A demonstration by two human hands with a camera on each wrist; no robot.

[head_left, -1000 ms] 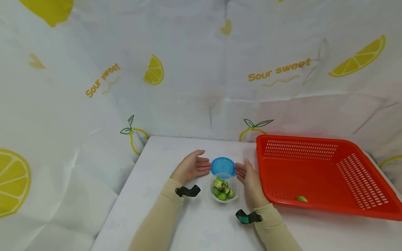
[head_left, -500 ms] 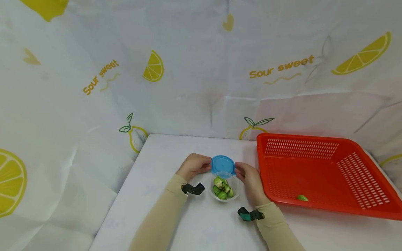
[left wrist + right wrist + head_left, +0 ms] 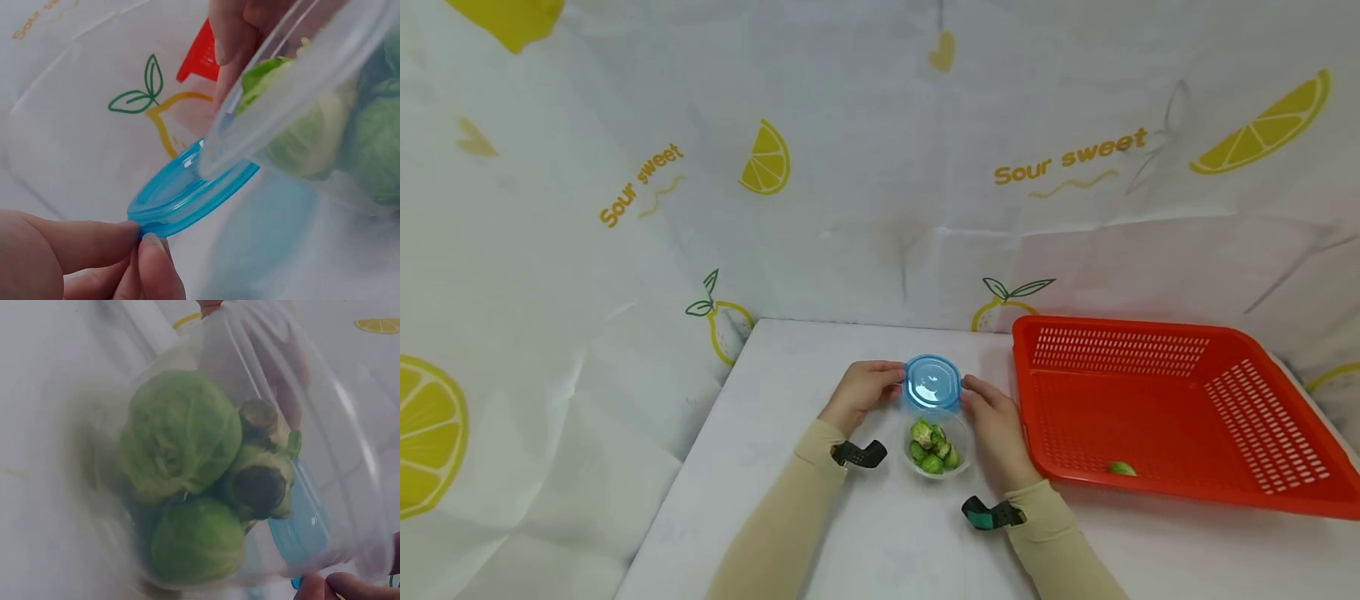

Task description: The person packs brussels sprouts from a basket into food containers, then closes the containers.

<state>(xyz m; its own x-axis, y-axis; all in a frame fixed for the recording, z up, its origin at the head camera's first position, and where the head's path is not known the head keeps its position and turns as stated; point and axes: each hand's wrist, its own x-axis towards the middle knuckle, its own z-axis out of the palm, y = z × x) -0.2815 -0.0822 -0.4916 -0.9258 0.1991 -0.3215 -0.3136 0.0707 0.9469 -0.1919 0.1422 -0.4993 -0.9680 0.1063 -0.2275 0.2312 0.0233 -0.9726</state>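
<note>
A blue plastic lid is held level above the table between both hands, just behind a clear round bowl. My left hand pinches the lid's left edge between thumb and fingers, plain in the left wrist view, where the lid shows its raised rim. My right hand grips the opposite edge; its fingertips show low in the right wrist view. Several Brussels sprouts fill the bowl, and some of them, such as one round green sprout, appear large through its wall.
A red perforated plastic basket stands to the right of the right hand. One small green sprout or leaf lies in it near the front wall. A white lemon-print sheet hangs behind the white table.
Both hands have closed their fingers on the lid's edges. The lid has risen off the table and shifted slightly away from the bowl. The bowl and basket look unmoved.
</note>
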